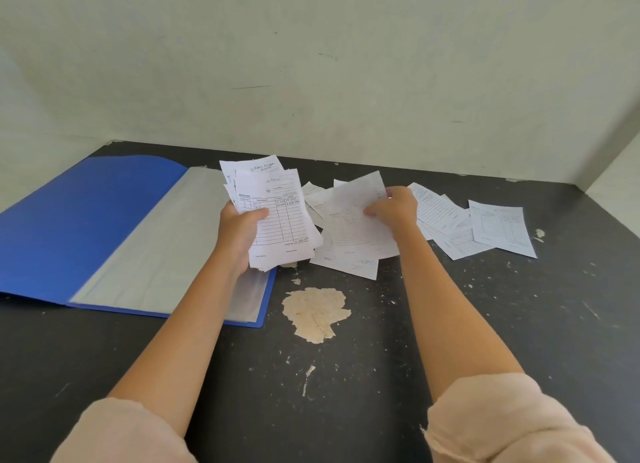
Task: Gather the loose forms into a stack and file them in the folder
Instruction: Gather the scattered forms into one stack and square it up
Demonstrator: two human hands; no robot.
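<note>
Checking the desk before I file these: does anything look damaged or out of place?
Yes. The black tabletop has a pale peeled patch right of the open folder, with chips flaked around it. Loose forms lie scattered and overlapping, askew, at the right.

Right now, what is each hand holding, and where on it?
Left hand grips the stack of forms at its lower left edge, thumb across the front. Right hand pinches one loose form by its right edge.
</note>
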